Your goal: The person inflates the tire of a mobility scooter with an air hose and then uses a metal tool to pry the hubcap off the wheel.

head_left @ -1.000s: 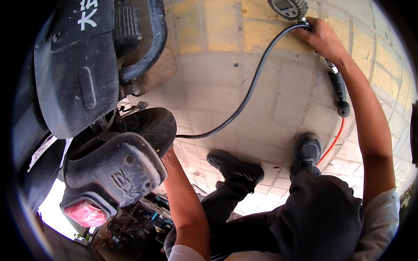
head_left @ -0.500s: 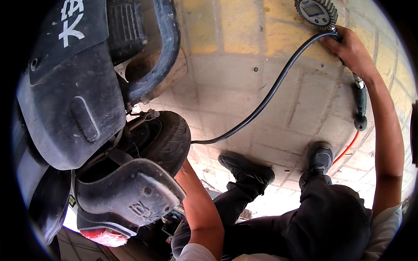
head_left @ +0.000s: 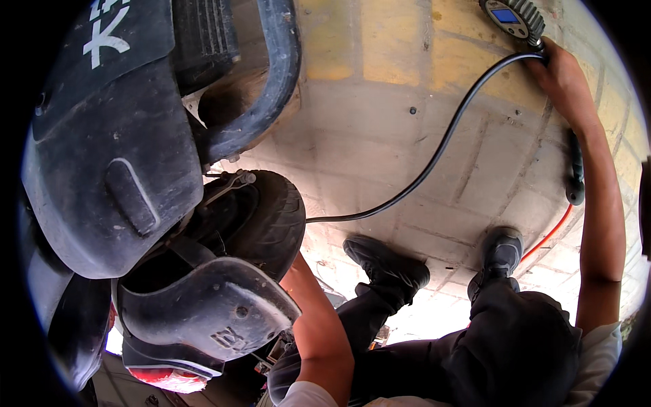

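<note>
My right hand (head_left: 565,83) is wrapped round the grip of a tyre inflator gauge (head_left: 514,19) at the upper right. The gauge has a round ribbed rim and a small screen lit blue. From it a black hose (head_left: 449,132) curves down to the left and passes behind the scooter's rear tyre (head_left: 283,214). My left forearm (head_left: 317,319) reaches up behind that tyre and the black rear mudguard (head_left: 210,308). The left hand itself is hidden there, so its fingers and what they touch do not show.
The scooter's black plastic cover (head_left: 115,156) and curved metal tube (head_left: 281,74) fill the left side. A red tail light (head_left: 169,378) sits below the mudguard. A red air line (head_left: 548,234) runs from a black connector (head_left: 576,186) along the tiled floor (head_left: 380,146) near my shoes.
The gauge's screen has turned from grey to blue. The whole scene has shifted slightly in view; both arms keep nearly the same pose, and the right hand still holds the gauge.
</note>
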Tool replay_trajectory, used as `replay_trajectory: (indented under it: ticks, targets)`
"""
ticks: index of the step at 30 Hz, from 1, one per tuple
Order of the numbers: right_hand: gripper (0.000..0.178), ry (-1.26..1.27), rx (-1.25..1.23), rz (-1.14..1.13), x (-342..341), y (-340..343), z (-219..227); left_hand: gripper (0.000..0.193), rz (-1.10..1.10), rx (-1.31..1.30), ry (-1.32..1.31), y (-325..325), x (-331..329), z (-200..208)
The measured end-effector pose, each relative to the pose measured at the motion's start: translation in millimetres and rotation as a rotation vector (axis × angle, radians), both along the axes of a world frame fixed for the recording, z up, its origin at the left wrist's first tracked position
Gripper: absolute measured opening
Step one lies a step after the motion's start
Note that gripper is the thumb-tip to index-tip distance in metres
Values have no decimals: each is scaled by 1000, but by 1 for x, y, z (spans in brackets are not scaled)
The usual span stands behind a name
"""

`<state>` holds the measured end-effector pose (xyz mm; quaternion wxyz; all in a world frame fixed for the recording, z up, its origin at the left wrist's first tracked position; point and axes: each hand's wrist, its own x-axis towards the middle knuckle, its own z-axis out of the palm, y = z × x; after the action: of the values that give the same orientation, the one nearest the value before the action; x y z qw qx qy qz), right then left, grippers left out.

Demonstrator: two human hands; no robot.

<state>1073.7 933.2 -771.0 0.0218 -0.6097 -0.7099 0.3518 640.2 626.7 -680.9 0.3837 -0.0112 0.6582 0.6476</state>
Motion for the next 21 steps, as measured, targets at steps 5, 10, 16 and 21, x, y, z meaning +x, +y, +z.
replay_trajectory:
  ticks: [5,10,16,21]
  targets:
    - [25,27,-26,26,-5,3,-8,47,29,-22,15,-9,4,10]
    - [24,9,-67,40,-6,4,1,47,37,-37,8,-12,5,12]
    - [25,41,-10,76,5,4,-17,46,69,-58,2,-20,13,15]
    - [26,23,-12,101,5,7,-17,46,94,-67,-14,-26,18,19]
